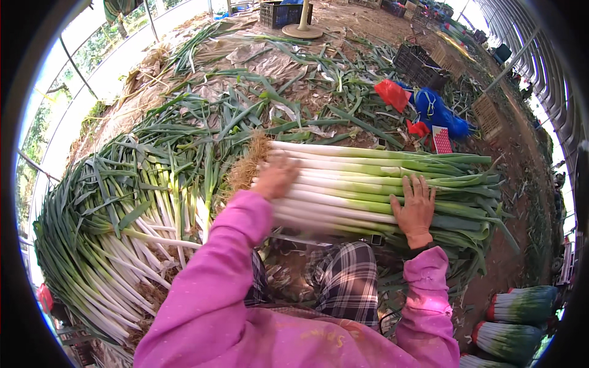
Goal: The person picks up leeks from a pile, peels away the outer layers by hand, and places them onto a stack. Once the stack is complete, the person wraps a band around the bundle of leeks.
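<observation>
In front of my lap lies a row of leeks, side by side, white ends to the left and green leaves to the right. My right hand rests open on the green part, fingers spread. Over the white ends, beside the tangled brown roots, is my left hand; motion blurs its fingers, so its grip is unclear. The nearest stalks are also smeared. To the left spreads a big heap of loose leeks, some with roots showing.
Cut leaves litter the ground ahead. Blue netting and a red bag lie at the far right, near a dark plastic crate. A round-based stand is at the back. Bundled leeks sit at the lower right.
</observation>
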The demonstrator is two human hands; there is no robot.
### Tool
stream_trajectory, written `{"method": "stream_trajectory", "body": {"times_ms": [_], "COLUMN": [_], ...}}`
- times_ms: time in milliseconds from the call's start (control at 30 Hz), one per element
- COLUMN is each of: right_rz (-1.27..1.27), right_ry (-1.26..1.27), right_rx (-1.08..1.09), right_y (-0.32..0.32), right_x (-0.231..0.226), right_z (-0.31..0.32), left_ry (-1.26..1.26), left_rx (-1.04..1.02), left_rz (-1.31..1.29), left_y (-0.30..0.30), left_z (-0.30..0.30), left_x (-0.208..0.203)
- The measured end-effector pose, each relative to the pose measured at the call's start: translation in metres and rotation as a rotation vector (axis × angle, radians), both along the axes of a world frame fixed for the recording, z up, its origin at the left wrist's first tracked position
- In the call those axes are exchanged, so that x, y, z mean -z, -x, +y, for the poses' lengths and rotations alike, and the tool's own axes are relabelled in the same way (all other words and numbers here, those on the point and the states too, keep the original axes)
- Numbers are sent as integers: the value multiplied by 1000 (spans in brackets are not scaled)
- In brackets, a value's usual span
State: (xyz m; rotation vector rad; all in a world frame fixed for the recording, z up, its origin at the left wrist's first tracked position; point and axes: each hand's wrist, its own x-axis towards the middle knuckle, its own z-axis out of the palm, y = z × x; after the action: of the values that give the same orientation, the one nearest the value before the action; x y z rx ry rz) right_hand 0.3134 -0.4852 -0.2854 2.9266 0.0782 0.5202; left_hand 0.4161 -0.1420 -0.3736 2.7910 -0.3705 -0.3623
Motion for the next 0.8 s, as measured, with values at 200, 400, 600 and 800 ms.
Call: {"method": "stream_trajectory", "body": {"times_ms": [200, 400, 600, 800], "right_rz": [25, 45, 112, -41], "right_ry": [-17, 24, 40, -23], "right_rx": [-6, 15, 51, -43], "right_y": [-5, -7, -10, -1], "right_x": [3, 3, 1, 13], "right_z": [1, -2, -2, 2], "left_ry": [65, 121, 190, 317], "left_rx": [-89, -47, -24, 114], "left_rz": [-13, -22, -235, -453], "left_y": [-4, -3, 5, -9], "left_z": [50, 48, 45, 59], "left_x": [17, 21, 16, -5]}}
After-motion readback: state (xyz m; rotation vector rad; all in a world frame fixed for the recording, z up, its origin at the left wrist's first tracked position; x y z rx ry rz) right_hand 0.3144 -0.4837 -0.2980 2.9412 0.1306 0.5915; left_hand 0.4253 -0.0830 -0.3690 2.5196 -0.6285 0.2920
